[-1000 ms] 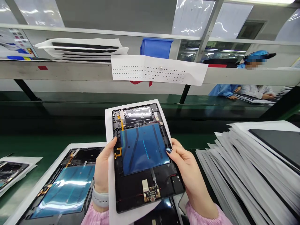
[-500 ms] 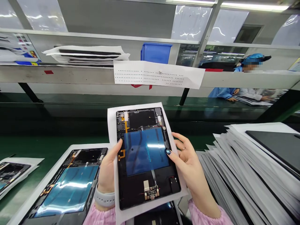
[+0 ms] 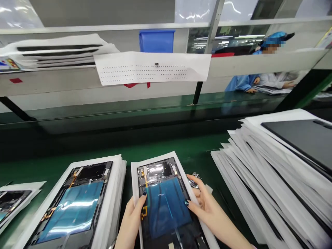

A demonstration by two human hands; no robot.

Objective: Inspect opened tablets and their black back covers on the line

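An opened tablet [image 3: 168,207], its blue-filmed battery and orange ribbon cables bare, lies on a white sheet [image 3: 134,169] between my hands. My left hand [image 3: 131,219] grips the left edge, thumb on the tablet's frame. On the right edge, my right hand [image 3: 203,204] has its thumb on top and its other fingers around the side. The tablet's lower end is cut off by the frame. Beyond my right fingers, a small shiny metallic item [image 3: 194,181] shows partly on the green bench; its kind is unclear.
Left of my hands stands a stack of sheets [image 3: 115,197] topped by another opened tablet [image 3: 75,207]. A third tablet [image 3: 12,202] sits at the far left. A tall stack [image 3: 249,166] with a dark panel [image 3: 301,141] rises at right. A shelf [image 3: 64,83] crosses behind; a co-worker [image 3: 241,83] is beyond.
Both hands have lowered the tablet with its sheet toward the bench. The sheet stack at left and the metallic item behind my right hand now show. The view has shifted slightly.
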